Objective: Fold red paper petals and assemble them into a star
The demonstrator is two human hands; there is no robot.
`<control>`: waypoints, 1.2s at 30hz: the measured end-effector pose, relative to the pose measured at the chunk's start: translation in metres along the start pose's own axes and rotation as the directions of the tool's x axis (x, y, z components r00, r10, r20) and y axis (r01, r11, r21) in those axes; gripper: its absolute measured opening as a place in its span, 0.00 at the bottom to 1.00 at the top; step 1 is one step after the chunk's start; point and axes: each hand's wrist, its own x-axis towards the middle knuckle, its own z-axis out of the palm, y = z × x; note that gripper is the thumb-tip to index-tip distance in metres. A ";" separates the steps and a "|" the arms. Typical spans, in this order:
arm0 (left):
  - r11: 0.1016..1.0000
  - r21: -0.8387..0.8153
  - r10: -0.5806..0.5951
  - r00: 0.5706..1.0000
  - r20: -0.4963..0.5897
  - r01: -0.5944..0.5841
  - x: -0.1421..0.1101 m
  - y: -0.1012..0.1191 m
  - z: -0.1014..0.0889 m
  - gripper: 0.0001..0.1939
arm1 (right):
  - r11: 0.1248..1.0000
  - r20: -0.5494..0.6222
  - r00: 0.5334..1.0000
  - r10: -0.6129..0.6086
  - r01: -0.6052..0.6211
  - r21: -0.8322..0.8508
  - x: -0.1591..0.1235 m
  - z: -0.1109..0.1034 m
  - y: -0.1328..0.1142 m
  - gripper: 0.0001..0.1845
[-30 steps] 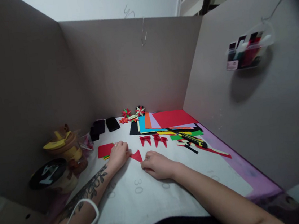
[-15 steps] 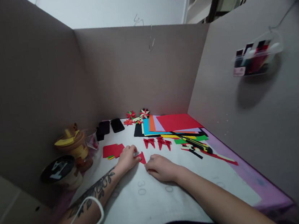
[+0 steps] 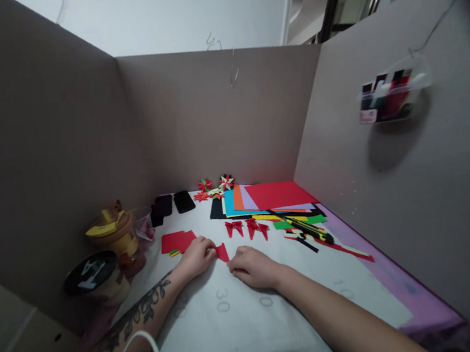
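Observation:
A small folded red paper piece (image 3: 222,252) lies on the white mat (image 3: 244,317) between my two hands. My left hand (image 3: 196,256) pinches its left edge with curled fingers. My right hand (image 3: 250,266) presses fingertips against its lower right corner, fingers bent. Two folded red bow-like pieces (image 3: 234,228) (image 3: 257,227) lie just beyond the hands. A small stack of red squares (image 3: 177,242) with yellow and green under it sits left of my left hand.
A fan of coloured paper sheets (image 3: 270,199) lies at the back, with a yellow and black utility knife (image 3: 305,227) and paper strips (image 3: 347,249) to the right. Paper stars (image 3: 216,186), two black phones (image 3: 175,203), and jars (image 3: 108,243) stand at the left. Cardboard walls enclose three sides.
The red piece went from a flat triangle to a narrower folded shape held up between both hands. The hands moved closer together. The camera view tilted slightly.

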 end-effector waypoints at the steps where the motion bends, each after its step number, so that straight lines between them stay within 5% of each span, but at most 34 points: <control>1: 1.000 -0.010 -0.002 1.000 0.005 0.002 0.001 0.000 0.001 0.14 | 1.000 0.000 1.000 -0.001 0.001 0.007 0.000 0.000 0.000 0.08; 5: 0.998 -0.054 -0.021 1.000 0.016 0.022 0.005 -0.002 0.005 0.16 | 0.997 -0.012 1.000 -0.002 0.003 0.078 -0.001 0.001 -0.001 0.07; 8: 0.989 -0.127 -0.085 0.995 -0.061 0.077 0.005 0.001 0.005 0.13 | 0.979 -0.171 0.981 0.088 -0.054 0.196 0.001 0.002 0.000 0.11; 11: 0.958 -0.263 -0.170 0.967 -0.188 0.117 0.004 0.008 0.002 0.12 | 0.894 -0.394 0.838 0.379 -0.221 0.390 0.004 0.005 0.005 0.15; 14: 0.923 -0.376 -0.178 0.955 -0.237 0.079 0.003 0.017 -0.002 0.13 | 0.738 -0.346 0.733 0.585 -0.305 0.602 0.008 0.008 0.009 0.12; 20: 0.839 -0.543 -0.172 0.965 -0.197 0.039 -0.003 0.038 0.000 0.12 | 0.585 -0.189 0.744 0.642 -0.315 0.748 0.013 0.011 0.003 0.11; 23: 0.735 -0.677 -0.171 0.977 -0.125 0.042 -0.006 0.044 0.002 0.11 | 0.609 -0.214 0.732 0.647 -0.328 0.722 0.014 0.011 0.000 0.11; 27: 0.608 -0.788 -0.216 0.975 -0.050 0.095 -0.007 0.048 0.003 0.19 | 0.701 -0.232 0.780 0.581 -0.335 0.629 0.013 0.009 -0.003 0.11; 30: 0.576 -0.805 -0.272 0.962 -0.024 0.143 -0.008 0.049 0.002 0.17 | 0.741 -0.252 0.799 0.546 -0.320 0.591 0.014 0.007 -0.005 0.10; 36: 0.538 -0.831 -0.384 0.919 -0.091 0.142 -0.005 0.046 -0.002 0.18 | 0.699 -0.300 0.761 0.575 -0.266 0.664 0.014 0.000 -0.002 0.07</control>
